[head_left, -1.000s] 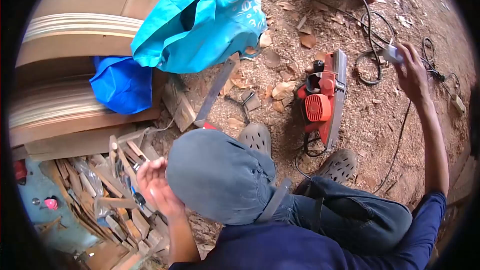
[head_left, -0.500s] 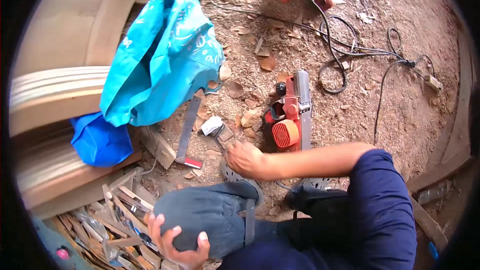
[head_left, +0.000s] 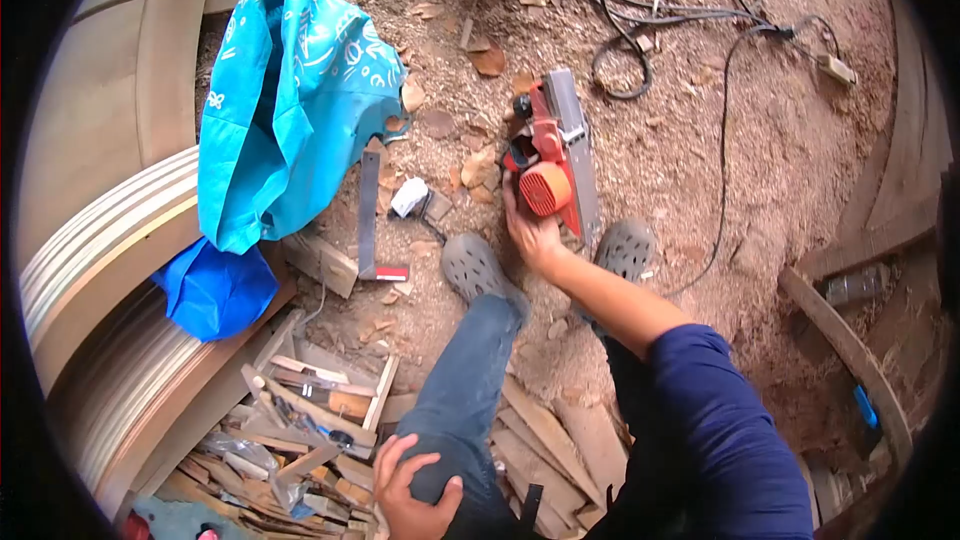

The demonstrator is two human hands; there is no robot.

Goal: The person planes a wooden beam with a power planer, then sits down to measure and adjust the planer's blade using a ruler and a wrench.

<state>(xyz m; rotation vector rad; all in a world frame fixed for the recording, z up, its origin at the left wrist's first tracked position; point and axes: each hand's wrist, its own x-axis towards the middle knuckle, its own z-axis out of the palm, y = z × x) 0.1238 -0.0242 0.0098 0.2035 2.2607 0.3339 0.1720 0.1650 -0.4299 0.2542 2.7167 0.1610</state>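
My right hand (head_left: 532, 237) is at the left side of a red electric planer (head_left: 566, 145), which lies on its side on the ground. Its fingers close around the handle side, partly hidden by the orange motor housing. On my bent left knee rests my left hand (head_left: 415, 490), fingers spread and holding nothing. A try square (head_left: 369, 210) with a red-marked stock lies left of my left shoe (head_left: 480, 270). Between the square and the planer is a small white object (head_left: 409, 197) beside a dark block with a cord.
A turquoise patterned cloth bag (head_left: 300, 110) and a blue bundle (head_left: 222, 290) lie against stacked wooden panels (head_left: 110, 240). Black cable (head_left: 640, 85) coils at the upper right. A wooden tray (head_left: 380, 390) with tools and wood scraps (head_left: 230, 480) are at lower left. Shavings and leaves cover the ground.
My right hand has moved from near the small white object to the right, onto the planer. The view has shifted, and my left hand stays on the knee.
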